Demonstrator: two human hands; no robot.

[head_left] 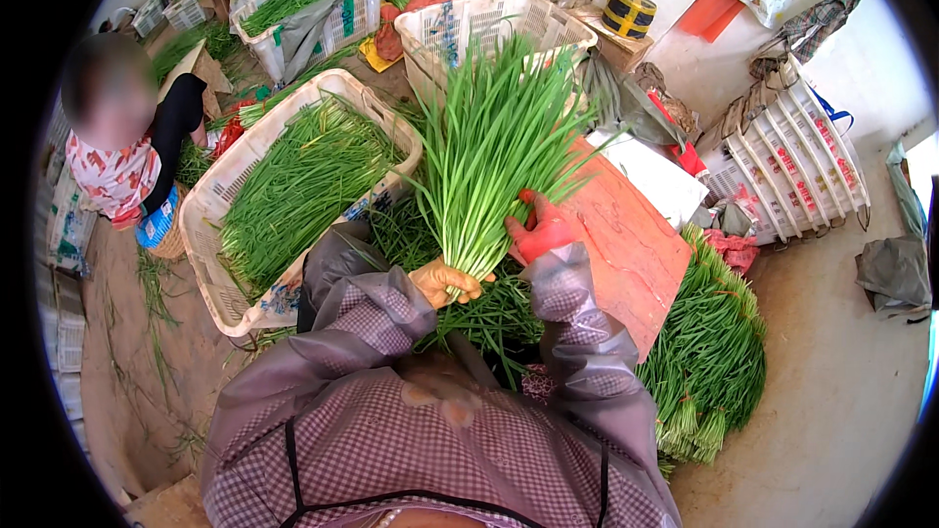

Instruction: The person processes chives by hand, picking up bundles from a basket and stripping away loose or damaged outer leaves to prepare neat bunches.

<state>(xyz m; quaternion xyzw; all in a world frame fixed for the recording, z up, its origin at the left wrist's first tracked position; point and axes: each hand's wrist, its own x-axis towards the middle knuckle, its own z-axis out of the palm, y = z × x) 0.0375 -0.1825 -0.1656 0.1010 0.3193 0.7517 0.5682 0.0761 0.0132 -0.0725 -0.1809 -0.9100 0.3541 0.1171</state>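
My left hand (447, 284), in a yellow glove, is wrapped round the pale stem ends of a bunch of garlic chives (499, 152). The long green leaves fan out upward and away from me. My right hand (541, 228), in a red glove, is at the right side of the bunch with its fingers apart. It holds nothing that I can see; whether its fingertips touch the leaves, I cannot tell. Right beside it lies a reddish-orange board (631, 249). Loose chives (494, 318) lie beneath my hands, around my lap.
A white plastic crate (220, 284) full of chives stands to my left, with more crates (577, 34) beyond. Bundled chives (714, 352) are stacked at the right. A slatted white crate (792, 161) leans by the wall. Another person (117, 166) sits at the far left.
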